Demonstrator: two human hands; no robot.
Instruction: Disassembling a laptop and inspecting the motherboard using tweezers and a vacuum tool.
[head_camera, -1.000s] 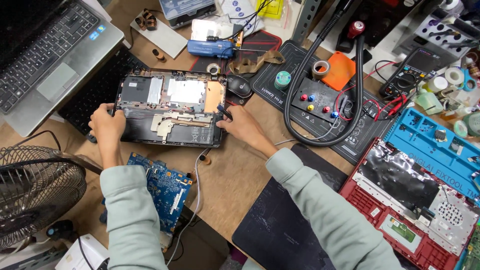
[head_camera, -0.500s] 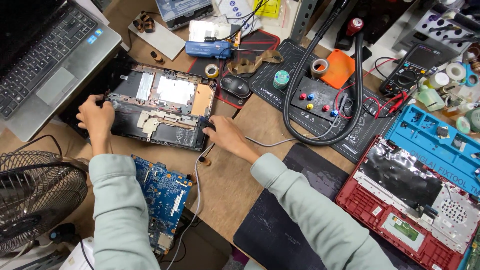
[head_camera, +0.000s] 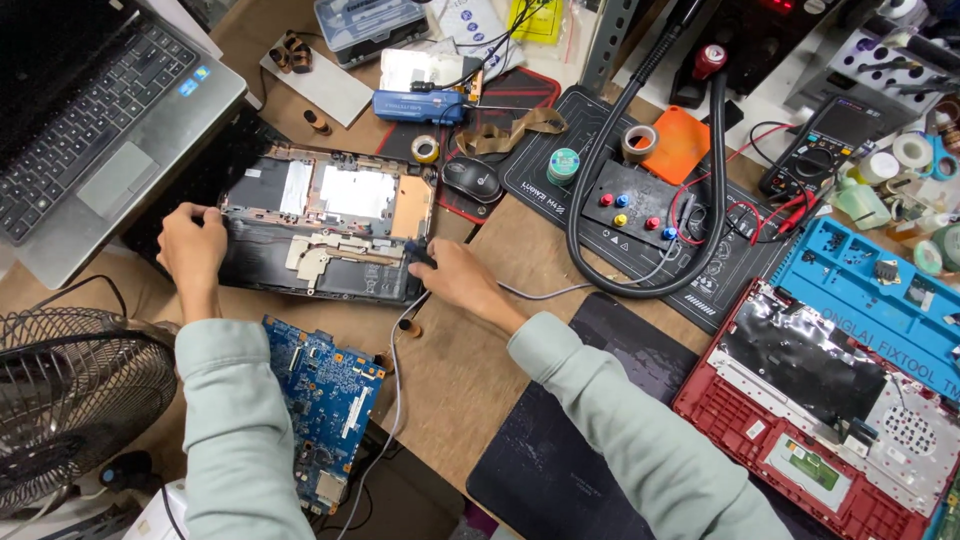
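1. Gripping: left hand (head_camera: 190, 245), fingers clamped on the left edge of the stripped laptop base (head_camera: 320, 235), centre-left on the desk (head_camera: 470, 370).
2. Right hand (head_camera: 455, 280), fingers closed on its right corner.
3. Judgement: keep both grips level; blue circuit board (head_camera: 325, 395) lies just below.

bright even overhead light, soft shadows, sharp focus, perhaps slight edge distortion.

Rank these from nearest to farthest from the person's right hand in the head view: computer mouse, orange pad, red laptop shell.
From the right hand:
1. Computer mouse, just above it.
2. Orange pad, upper right.
3. Red laptop shell, far lower right.
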